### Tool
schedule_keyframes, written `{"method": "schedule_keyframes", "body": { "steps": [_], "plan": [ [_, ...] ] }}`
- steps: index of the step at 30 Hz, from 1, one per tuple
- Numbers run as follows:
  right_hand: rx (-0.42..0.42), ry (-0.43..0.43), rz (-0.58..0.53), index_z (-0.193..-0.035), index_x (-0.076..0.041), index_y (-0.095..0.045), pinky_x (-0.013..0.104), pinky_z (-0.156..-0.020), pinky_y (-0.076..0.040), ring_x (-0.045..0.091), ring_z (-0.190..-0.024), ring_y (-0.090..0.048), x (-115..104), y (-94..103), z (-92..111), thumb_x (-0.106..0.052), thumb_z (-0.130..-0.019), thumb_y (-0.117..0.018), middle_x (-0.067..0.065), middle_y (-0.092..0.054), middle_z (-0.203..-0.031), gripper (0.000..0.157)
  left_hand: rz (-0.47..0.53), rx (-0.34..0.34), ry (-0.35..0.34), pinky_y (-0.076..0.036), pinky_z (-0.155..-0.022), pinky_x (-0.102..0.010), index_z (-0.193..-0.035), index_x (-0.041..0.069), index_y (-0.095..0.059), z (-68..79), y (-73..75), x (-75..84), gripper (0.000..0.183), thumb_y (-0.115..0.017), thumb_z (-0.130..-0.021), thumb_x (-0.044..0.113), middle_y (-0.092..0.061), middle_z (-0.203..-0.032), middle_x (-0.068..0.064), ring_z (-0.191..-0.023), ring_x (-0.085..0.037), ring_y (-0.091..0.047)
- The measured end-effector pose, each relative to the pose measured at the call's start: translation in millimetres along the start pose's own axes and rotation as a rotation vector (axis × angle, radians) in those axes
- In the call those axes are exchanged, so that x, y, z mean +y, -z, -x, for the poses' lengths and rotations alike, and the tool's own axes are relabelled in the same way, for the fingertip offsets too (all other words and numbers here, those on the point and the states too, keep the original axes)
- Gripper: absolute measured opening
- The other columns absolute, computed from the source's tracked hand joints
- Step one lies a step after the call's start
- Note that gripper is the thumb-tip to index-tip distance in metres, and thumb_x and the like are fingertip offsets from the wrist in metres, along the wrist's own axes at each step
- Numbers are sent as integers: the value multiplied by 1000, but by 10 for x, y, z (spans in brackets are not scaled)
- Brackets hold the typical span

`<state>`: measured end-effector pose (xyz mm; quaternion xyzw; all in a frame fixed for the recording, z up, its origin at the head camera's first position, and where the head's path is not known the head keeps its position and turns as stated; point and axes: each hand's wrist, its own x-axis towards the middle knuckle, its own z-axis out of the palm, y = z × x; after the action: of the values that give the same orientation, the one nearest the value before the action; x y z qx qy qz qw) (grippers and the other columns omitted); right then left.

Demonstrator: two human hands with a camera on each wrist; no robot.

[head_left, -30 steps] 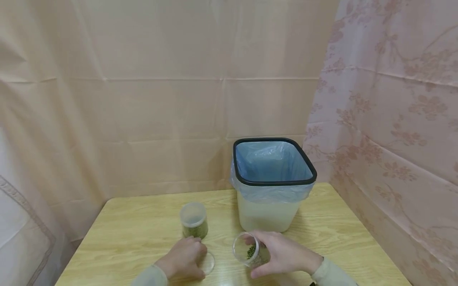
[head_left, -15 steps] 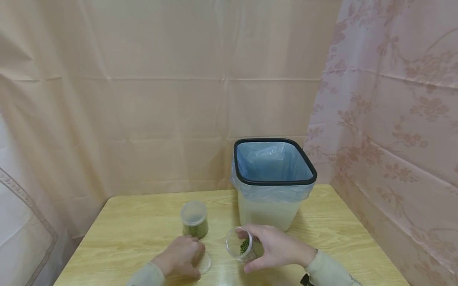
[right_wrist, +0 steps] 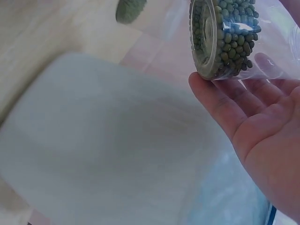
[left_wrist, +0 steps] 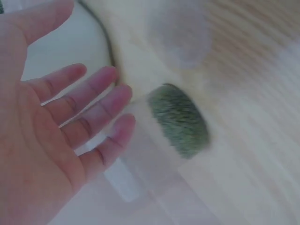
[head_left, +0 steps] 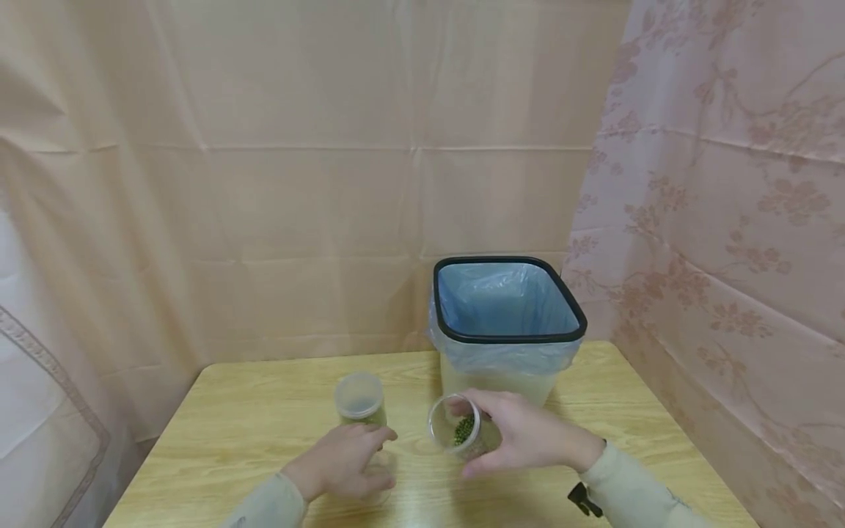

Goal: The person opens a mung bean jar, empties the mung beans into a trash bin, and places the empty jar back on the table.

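In the head view, right of the bottom middle, the right hand (head_left: 521, 433) held a clear jar (head_left: 452, 434), its fingers and thumb curled around the wall. The jar was tilted on its side, its mouth toward the left of the frame, with green beans (right_wrist: 236, 44) gathered at its base end. At the lower middle the left hand (head_left: 339, 458) held nothing, its fingers (left_wrist: 101, 112) slightly apart and loosely bent, near a clear round lid (left_wrist: 180, 35) on the wooden table (head_left: 257, 411). Just beyond it, partly hidden by it, a second jar (head_left: 359, 396) stood upright with green contents in its lower part. Right of centre stood a pale bin (head_left: 488, 381) with a blue liner (head_left: 505, 297). A beige curtain (head_left: 297, 183) filled the upper frame.
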<state>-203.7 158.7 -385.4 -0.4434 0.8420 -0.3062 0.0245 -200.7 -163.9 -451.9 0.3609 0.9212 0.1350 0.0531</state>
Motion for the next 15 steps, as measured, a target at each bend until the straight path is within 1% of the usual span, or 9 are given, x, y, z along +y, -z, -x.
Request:
{"method": "schedule_keyframes", "body": {
  "steps": [1,4,8,11,15],
  "plan": [
    [1,-11,-2,-139,-18,-53,35,-97,-52,13,-115,-63,-7,34,-2,-55,-78,-83,-12,-64,-126,77,22,4,-11,-58,-82,-40,-131,6,-61,-20,38,17,59,-71,-91,49,-71,-116,-8,-97,-17,-69],
    [-8,-40,-1,-141,-17,-52,36,-99,-52,12,-118,-61,-32,126,-8,-56,-78,-83,-12,-63,-129,81,70,20,-38,-58,-75,-36,-128,8,-62,-74,151,54,53,-68,-93,47,-72,-107,-7,-81,-10,-68],
    [-14,-48,28,-142,-17,-52,35,-98,-52,9,-117,-60,-68,245,-24,-56,-77,-84,-12,-62,-129,82,130,9,-62,-54,-69,-29,-124,8,-63,-148,310,96,46,-64,-96,45,-72,-101,-5,-68,-1,-59],
    [-18,-37,75,-140,-17,-53,34,-96,-53,8,-116,-60,-99,357,-38,-57,-76,-84,-14,-62,-127,81,195,-19,-62,-53,-69,-26,-121,9,-65,-205,440,131,42,-62,-99,44,-71,-98,-2,-71,-1,-58],
    [-71,-22,140,-141,-15,-53,36,-98,-51,9,-118,-59,-146,531,-67,-62,-79,-79,-13,-62,-128,82,249,-40,-45,-53,-70,-25,-119,10,-66,-271,606,164,38,-60,-100,43,-70,-93,3,-75,-2,-60]
  ]
}}
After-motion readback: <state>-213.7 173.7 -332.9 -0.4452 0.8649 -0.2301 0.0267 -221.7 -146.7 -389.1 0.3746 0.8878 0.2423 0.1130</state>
